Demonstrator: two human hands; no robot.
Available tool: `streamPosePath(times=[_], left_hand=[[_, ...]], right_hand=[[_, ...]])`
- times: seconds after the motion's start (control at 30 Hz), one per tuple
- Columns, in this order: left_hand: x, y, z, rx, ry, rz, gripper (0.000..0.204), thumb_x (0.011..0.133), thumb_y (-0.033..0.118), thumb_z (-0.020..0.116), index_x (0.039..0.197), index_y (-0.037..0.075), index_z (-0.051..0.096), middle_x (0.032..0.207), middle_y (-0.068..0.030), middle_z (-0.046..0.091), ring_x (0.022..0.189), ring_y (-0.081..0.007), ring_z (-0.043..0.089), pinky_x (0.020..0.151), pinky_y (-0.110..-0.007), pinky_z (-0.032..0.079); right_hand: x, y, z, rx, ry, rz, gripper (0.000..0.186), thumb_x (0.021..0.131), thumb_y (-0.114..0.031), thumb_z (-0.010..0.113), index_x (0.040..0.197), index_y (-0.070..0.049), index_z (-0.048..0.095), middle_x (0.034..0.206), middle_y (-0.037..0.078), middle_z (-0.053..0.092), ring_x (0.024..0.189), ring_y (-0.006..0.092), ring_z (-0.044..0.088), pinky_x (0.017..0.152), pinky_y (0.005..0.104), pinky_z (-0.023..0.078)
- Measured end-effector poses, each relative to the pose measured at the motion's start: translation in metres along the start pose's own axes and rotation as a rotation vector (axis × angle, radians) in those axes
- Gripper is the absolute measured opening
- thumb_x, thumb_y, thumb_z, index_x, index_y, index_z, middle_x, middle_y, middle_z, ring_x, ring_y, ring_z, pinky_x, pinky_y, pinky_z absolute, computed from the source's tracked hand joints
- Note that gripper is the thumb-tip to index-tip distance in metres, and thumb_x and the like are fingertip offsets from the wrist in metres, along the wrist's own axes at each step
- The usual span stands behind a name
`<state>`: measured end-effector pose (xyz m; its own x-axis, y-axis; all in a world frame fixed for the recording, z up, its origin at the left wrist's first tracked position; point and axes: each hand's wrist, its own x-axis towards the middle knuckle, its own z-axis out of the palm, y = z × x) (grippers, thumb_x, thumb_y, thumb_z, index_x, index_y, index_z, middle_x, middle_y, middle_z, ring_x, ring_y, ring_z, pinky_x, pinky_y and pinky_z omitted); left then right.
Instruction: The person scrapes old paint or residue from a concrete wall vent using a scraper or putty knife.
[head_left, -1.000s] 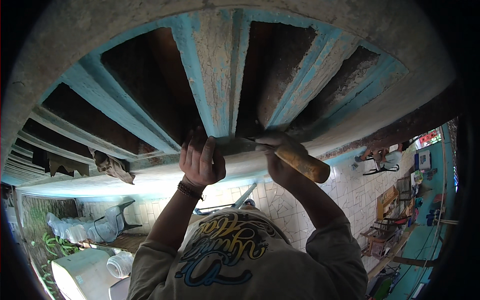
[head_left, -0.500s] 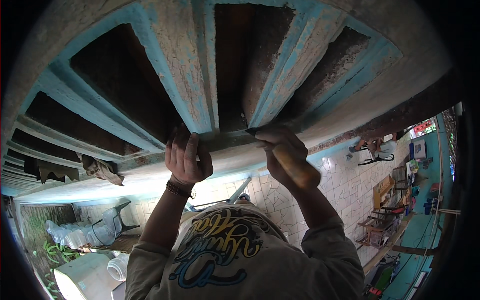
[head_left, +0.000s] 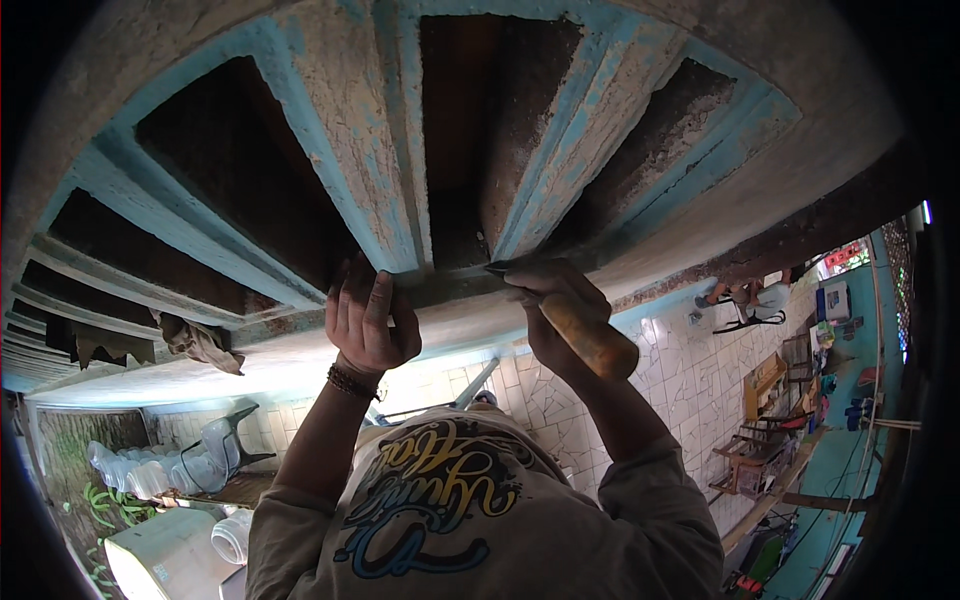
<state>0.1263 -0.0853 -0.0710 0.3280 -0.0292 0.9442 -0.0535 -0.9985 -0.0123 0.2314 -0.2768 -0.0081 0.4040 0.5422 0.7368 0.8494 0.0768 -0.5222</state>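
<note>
Above and in front of me is a blue-painted vent frame (head_left: 350, 130) of slats with worn, peeling paint and dark gaps between them. My left hand (head_left: 370, 320) is hooked over the ledge (head_left: 450, 287) at the foot of a slat; its fingertips vanish into the shadow there. In my right hand (head_left: 560, 290) is a hand tool (head_left: 592, 338) with a thick yellowish-brown handle. Its dark narrow tip points left and meets the ledge at the bottom of the middle gap. The fist hides most of its blade, so the exact kind cannot be made out.
A brown rag (head_left: 198, 342) hangs from the ledge at the left. Below are a pale tiled floor (head_left: 660, 385), a grey plastic chair (head_left: 222, 442), stacked clear containers (head_left: 140, 468) and wooden furniture (head_left: 755, 450). Another person (head_left: 750, 297) sits at the far right.
The whole view has shifted slightly. The tool's tip has slid a little left and down along the ledge in my right hand. My left hand keeps its place.
</note>
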Motion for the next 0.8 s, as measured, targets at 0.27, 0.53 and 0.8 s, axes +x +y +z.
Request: streamPosePath(times=[0.27, 0.53, 0.8], left_hand=[[-0.001, 0.0, 0.001, -0.001, -0.004, -0.004, 0.044, 0.075, 0.003, 0.053, 0.117, -0.007, 0.047, 0.102, -0.0298, 0.057, 0.092, -0.0415, 0.059, 0.082, -0.048, 0.046], [-0.003, 0.0, 0.0, -0.013, -0.015, -0.004, 0.043, 0.075, 0.003, 0.054, 0.116, -0.007, 0.047, 0.101, -0.0299, 0.057, 0.09, -0.0413, 0.059, 0.08, -0.048, 0.047], [-0.003, -0.001, -0.001, -0.002, -0.015, -0.004, 0.044, 0.075, 0.004, 0.054, 0.118, -0.007, 0.046, 0.101, -0.0299, 0.057, 0.089, -0.0406, 0.059, 0.079, -0.048, 0.047]], right_hand=[[-0.006, 0.011, 0.001, -0.03, -0.038, -0.134, 0.017, 0.074, 0.0, 0.063, 0.09, 0.003, 0.062, 0.091, 0.013, 0.063, 0.079, 0.0215, 0.062, 0.067, 0.029, 0.05], [-0.001, -0.004, 0.005, -0.042, -0.002, -0.039, 0.01, 0.08, 0.004, 0.06, 0.088, -0.001, 0.06, 0.085, 0.011, 0.064, 0.075, 0.0227, 0.063, 0.066, 0.029, 0.051], [-0.01, -0.005, 0.006, -0.017, 0.073, 0.038, 0.014, 0.076, 0.004, 0.065, 0.088, 0.0, 0.061, 0.089, 0.012, 0.065, 0.076, 0.0231, 0.064, 0.065, 0.0295, 0.052]])
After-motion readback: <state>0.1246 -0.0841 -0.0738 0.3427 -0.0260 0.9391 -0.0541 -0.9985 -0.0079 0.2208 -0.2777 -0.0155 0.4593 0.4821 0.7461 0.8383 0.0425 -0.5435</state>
